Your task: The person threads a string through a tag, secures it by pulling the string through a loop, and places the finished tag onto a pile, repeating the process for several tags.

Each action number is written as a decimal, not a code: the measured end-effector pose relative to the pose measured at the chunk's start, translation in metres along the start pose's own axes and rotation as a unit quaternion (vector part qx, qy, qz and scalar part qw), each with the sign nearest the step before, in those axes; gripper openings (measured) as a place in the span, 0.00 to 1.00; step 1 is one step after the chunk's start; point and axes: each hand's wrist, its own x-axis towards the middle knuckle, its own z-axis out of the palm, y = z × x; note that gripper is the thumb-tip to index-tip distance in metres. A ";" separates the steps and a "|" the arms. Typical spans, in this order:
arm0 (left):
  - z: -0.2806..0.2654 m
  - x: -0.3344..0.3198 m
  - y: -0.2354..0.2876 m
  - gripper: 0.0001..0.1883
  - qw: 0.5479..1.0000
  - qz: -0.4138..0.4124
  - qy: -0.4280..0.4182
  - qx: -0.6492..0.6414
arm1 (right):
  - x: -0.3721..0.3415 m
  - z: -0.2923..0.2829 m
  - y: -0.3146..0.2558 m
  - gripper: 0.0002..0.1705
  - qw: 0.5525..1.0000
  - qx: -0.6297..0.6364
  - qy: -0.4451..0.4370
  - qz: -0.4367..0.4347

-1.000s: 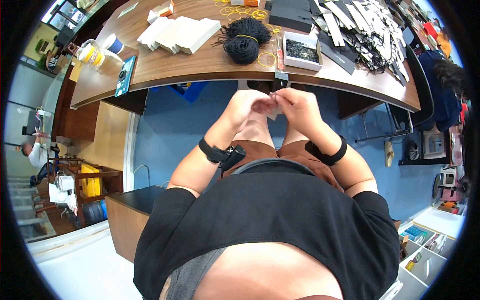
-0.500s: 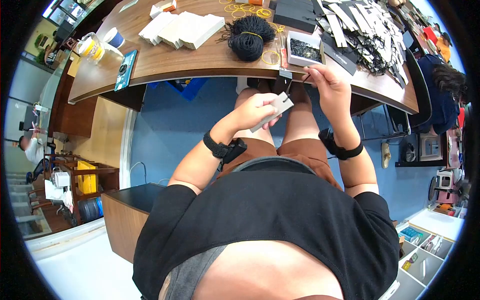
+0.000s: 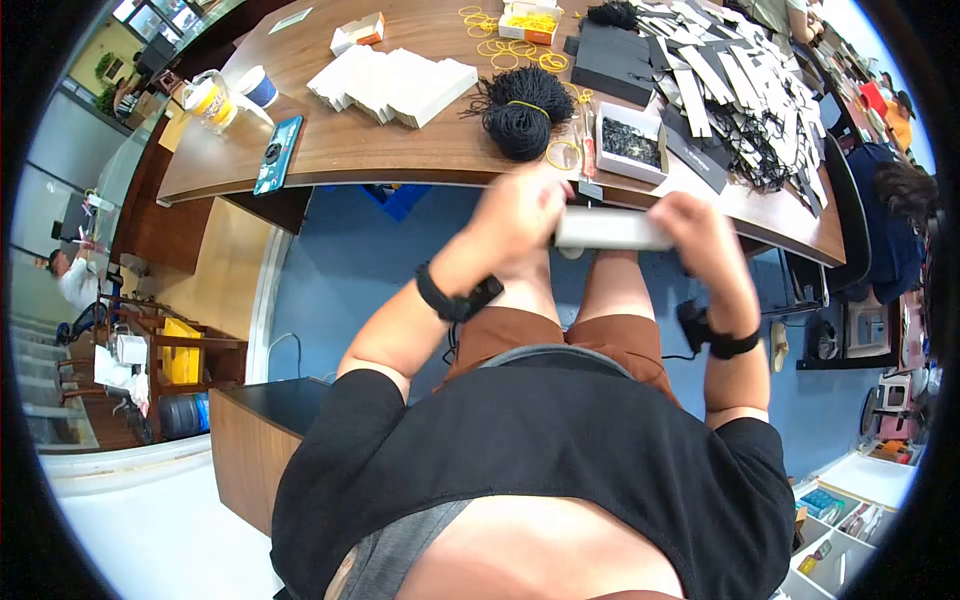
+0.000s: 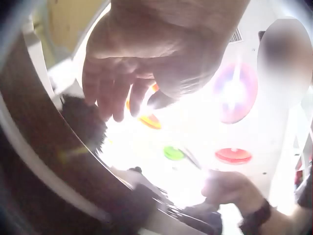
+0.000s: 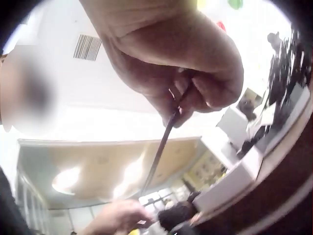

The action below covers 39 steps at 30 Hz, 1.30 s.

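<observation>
My right hand (image 3: 700, 235) pinches one end of a pale, flat tag (image 3: 612, 230), which is motion-blurred in front of the table edge. In the right wrist view the tag (image 5: 161, 149) appears nearly edge-on, running down from the curled fingers. Close to its other end in the head view is my left hand (image 3: 520, 215), also blurred. The left wrist view shows that hand (image 4: 142, 63) with loosely bent fingers and nothing visible in them. Beyond the hands lie a bundle of black cords (image 3: 520, 125) and a white box (image 3: 632, 145) with small black pieces.
On the wooden table (image 3: 430, 165) stand stacked white cards (image 3: 395, 85), yellow rubber bands (image 3: 520, 55), a black box (image 3: 615, 62) and a heap of tags with black strings (image 3: 740, 90). A phone (image 3: 278, 155) lies at the left edge near a paper cup (image 3: 257, 87).
The left hand has let go of the tag and moved slightly up. The right hand has shifted right and down, now holding the tag's end instead of its dark string.
</observation>
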 end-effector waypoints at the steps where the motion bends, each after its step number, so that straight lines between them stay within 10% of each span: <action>1: -0.021 0.011 -0.005 0.08 0.994 -0.015 0.063 0.092 | 0.011 -0.021 0.011 0.10 0.996 0.050 0.069 0.002; 7: -0.091 0.043 -0.094 0.17 0.853 -0.133 0.226 0.451 | 0.086 -0.129 0.086 0.34 0.908 0.239 0.294 0.179; 10: -0.107 0.049 -0.120 0.11 0.866 -0.121 0.215 0.435 | 0.109 -0.130 0.145 0.48 0.901 -0.192 0.387 0.039; 17: -0.107 0.044 -0.106 0.07 0.854 -0.081 0.312 0.409 | 0.063 -0.023 0.062 0.25 0.801 -0.306 0.478 -0.188; 19: -0.111 0.036 -0.120 0.08 0.910 -0.104 0.311 0.254 | 0.041 0.007 0.031 0.22 0.832 -0.256 0.380 -0.313; 21: -0.086 0.022 -0.061 0.06 0.941 -0.135 0.286 -0.123 | 0.012 0.054 0.026 0.19 0.948 -0.065 0.236 -0.201; 24: -0.048 -0.006 -0.032 0.04 0.942 -0.112 0.083 -0.305 | -0.005 0.089 -0.011 0.13 0.964 0.221 0.111 -0.099; 30: 0.022 -0.039 -0.034 0.06 0.957 -0.221 -0.072 -0.176 | -0.009 0.105 0.014 0.11 0.984 0.145 -0.030 0.101; 39: 0.064 -0.028 -0.034 0.12 0.991 -0.124 -0.022 -0.043 | -0.017 0.116 0.049 0.12 0.997 0.031 0.061 0.025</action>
